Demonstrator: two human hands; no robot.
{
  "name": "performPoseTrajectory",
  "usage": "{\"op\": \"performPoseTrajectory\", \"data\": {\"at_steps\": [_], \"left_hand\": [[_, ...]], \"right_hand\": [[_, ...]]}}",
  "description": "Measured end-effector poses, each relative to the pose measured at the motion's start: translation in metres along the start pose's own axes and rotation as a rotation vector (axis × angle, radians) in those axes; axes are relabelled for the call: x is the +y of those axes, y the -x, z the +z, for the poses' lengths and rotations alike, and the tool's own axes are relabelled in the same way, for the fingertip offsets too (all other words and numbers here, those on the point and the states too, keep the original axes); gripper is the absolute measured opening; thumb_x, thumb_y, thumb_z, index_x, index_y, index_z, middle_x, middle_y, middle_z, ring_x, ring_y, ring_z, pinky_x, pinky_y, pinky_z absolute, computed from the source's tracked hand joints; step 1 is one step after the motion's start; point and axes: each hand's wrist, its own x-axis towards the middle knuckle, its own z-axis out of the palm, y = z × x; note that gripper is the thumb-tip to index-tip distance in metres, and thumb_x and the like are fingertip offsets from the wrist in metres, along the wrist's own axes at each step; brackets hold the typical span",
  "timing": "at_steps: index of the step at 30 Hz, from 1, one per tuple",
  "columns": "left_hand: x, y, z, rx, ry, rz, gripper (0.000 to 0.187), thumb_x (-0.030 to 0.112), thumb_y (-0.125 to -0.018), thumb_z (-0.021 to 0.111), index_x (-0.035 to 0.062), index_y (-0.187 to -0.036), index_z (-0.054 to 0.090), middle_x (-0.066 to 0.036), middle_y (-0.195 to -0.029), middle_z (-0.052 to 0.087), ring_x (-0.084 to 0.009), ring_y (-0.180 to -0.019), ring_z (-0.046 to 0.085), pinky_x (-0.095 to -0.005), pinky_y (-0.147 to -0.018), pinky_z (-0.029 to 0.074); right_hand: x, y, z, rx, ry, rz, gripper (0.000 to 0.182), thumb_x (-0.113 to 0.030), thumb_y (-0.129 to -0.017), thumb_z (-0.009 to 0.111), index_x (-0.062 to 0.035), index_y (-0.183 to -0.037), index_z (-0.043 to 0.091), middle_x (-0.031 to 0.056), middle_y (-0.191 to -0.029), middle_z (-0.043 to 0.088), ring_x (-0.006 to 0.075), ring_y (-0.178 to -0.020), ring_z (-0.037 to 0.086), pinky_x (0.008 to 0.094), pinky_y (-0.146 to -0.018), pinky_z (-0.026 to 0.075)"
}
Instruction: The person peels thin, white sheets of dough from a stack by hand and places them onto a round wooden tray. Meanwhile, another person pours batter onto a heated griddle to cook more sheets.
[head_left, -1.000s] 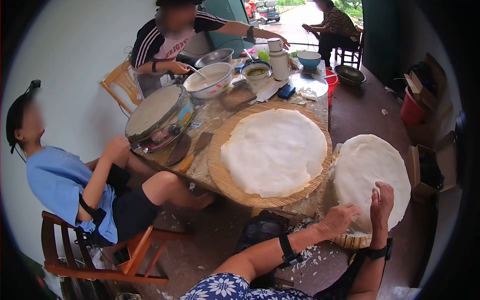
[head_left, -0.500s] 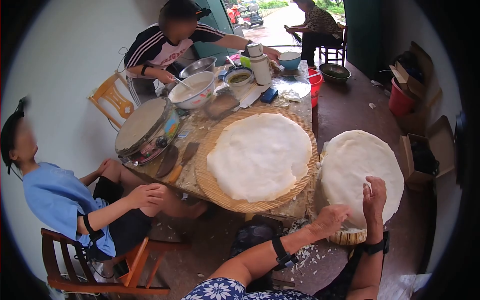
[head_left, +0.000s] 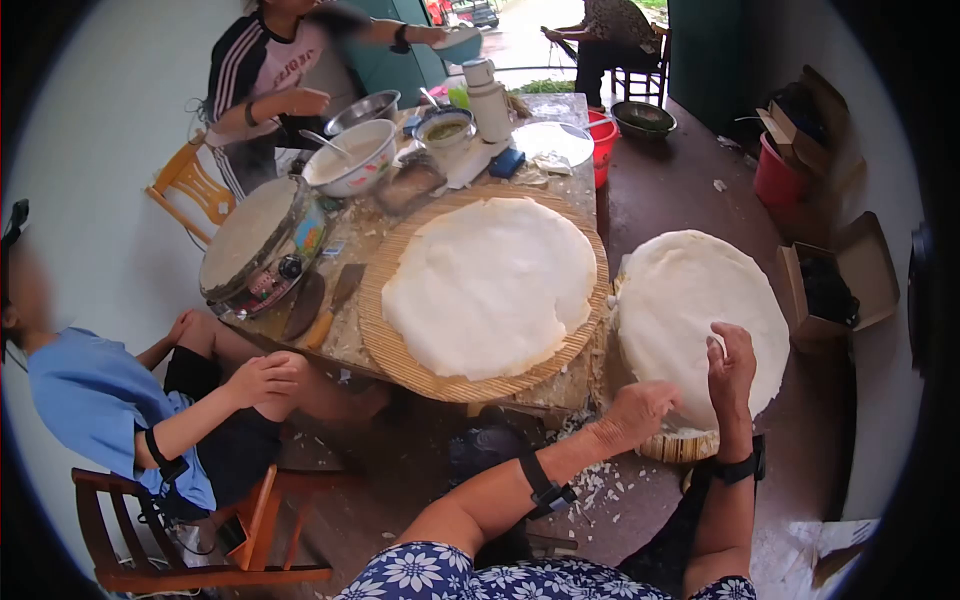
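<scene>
A tall stack of thin, pale round flatbread sheets (head_left: 690, 290) rests on a woven round base (head_left: 680, 446) to the right of the table. My left hand (head_left: 640, 413) is at the stack's near-left edge, fingers pinched together; whatever they may hold is too small to make out. Over the near part of the stack, my right hand (head_left: 732, 362) is raised with fingers partly bent and apart, holding nothing I can see. Another pale round sheet (head_left: 490, 285) lies on a slatted round board (head_left: 385, 325) on the table.
A round griddle (head_left: 250, 235), a floral bowl with a spoon (head_left: 350, 180), a wooden-handled scraper (head_left: 335, 305) and a thermos (head_left: 488, 108) stand on the table. One person (head_left: 110, 400) sits at left; another holds a blue bowl (head_left: 460, 45). Scraps litter the floor.
The view has shifted, so the scene sits higher and further left. The standing person has raised the blue bowl off the table and released the spoon. My hands stay close to the stack's near edge.
</scene>
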Motion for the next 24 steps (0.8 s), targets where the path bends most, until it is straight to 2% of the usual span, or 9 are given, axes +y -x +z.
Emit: {"op": "performPoseTrajectory", "data": {"at_steps": [3,8,11,13,16,20,21,23,24], "left_hand": [[0.009,-0.002,-0.011,0.018,-0.049,0.045,0.02,-0.007,-0.074,0.051,0.0066,-0.086,0.058,-0.01,-0.07,0.056,-0.0255,-0.066,0.059,-0.0348,-0.06,0.048],[0.009,0.0,-0.029,0.153,-0.061,0.101,0.024,-0.009,-0.072,0.05,0.0065,-0.088,0.06,-0.009,-0.072,0.058,-0.025,-0.067,0.06,-0.0342,-0.062,0.049],[0.012,0.003,-0.046,0.192,-0.058,0.096,0.028,-0.01,-0.071,0.048,0.0055,-0.091,0.061,-0.009,-0.078,0.061,-0.0265,-0.071,0.061,-0.0343,-0.065,0.05],[0.017,0.002,-0.061,0.343,-0.137,0.112,0.033,-0.01,-0.07,0.046,0.0047,-0.095,0.062,-0.011,-0.087,0.062,-0.0285,-0.077,0.061,-0.035,-0.068,0.051],[0.011,-0.001,-0.096,0.485,-0.196,0.093,0.035,-0.01,-0.072,0.044,0.0031,-0.099,0.061,-0.016,-0.097,0.06,-0.0334,-0.095,0.058,-0.039,-0.083,0.048],[-0.004,0.007,-0.164,0.825,-0.43,-0.086,0.042,-0.009,-0.073,0.046,0.0024,-0.112,0.055,-0.016,-0.117,0.052,-0.033,-0.118,0.045,-0.0398,-0.103,0.033],[-0.009,0.012,-0.18,0.911,-0.409,-0.164,0.044,-0.008,-0.071,0.046,-0.0004,-0.113,0.052,-0.02,-0.121,0.048,-0.0364,-0.122,0.04,-0.043,-0.105,0.03],[-0.033,0.028,-0.212,1.058,-0.385,-0.277,0.047,-0.008,-0.072,0.046,0.0003,-0.119,0.048,-0.019,-0.124,0.046,-0.033,-0.121,0.041,-0.0412,-0.105,0.031],[-0.044,0.035,-0.225,1.137,-0.112,-0.36,0.049,-0.006,-0.075,0.045,0.0015,-0.123,0.045,-0.017,-0.127,0.044,-0.0297,-0.121,0.041,-0.0386,-0.104,0.031]], "right_hand": [[-0.016,-0.007,0.002,0.006,-0.153,0.036,0.02,0.004,-0.078,0.06,-0.0018,-0.097,0.062,0.0142,-0.094,0.062,0.0286,-0.089,0.059,0.0336,-0.08,0.047],[-0.037,-0.008,0.004,-0.082,-0.42,0.204,0.015,-0.001,-0.087,0.056,-0.0003,-0.1,0.062,0.0022,-0.086,0.062,0.0086,-0.078,0.055,0.0231,-0.071,0.046],[-0.068,-0.021,0.003,-0.18,-0.543,0.276,0.016,-0.005,-0.088,0.054,-0.0003,-0.101,0.063,0.0019,-0.086,0.061,0.0082,-0.08,0.055,0.023,-0.071,0.045],[-0.085,-0.035,0.005,-0.23,-0.579,0.307,0.019,-0.01,-0.089,0.054,-0.0021,-0.103,0.062,0.0011,-0.088,0.061,0.0083,-0.081,0.056,0.023,-0.071,0.045],[-0.108,-0.053,0.019,-0.313,-0.683,0.374,0.022,-0.016,-0.088,0.055,-0.0036,-0.105,0.062,0.0007,-0.09,0.062,0.0095,-0.082,0.057,0.0236,-0.069,0.046],[-0.127,-0.061,0.047,-0.391,-0.854,0.533,0.027,-0.018,-0.087,0.057,-0.0028,-0.108,0.061,0.0013,-0.088,0.062,0.011,-0.078,0.058,0.0249,-0.065,0.048],[-0.128,-0.064,0.056,-0.387,-0.85,0.527,0.027,-0.018,-0.087,0.057,-0.0028,-0.108,0.061,0.0013,-0.088,0.062,0.011,-0.078,0.058,0.0249,-0.065,0.048],[-0.127,-0.067,0.074,-0.443,-0.874,0.604,0.026,-0.018,-0.087,0.056,-0.0028,-0.107,0.06,0.0009,-0.085,0.06,0.0101,-0.076,0.058,0.024,-0.063,0.047],[-0.123,-0.069,0.085,-0.436,-0.881,0.593,0.025,-0.018,-0.086,0.056,-0.0026,-0.105,0.06,0.0014,-0.082,0.059,0.0102,-0.072,0.058,0.0239,-0.056,0.046]]}}
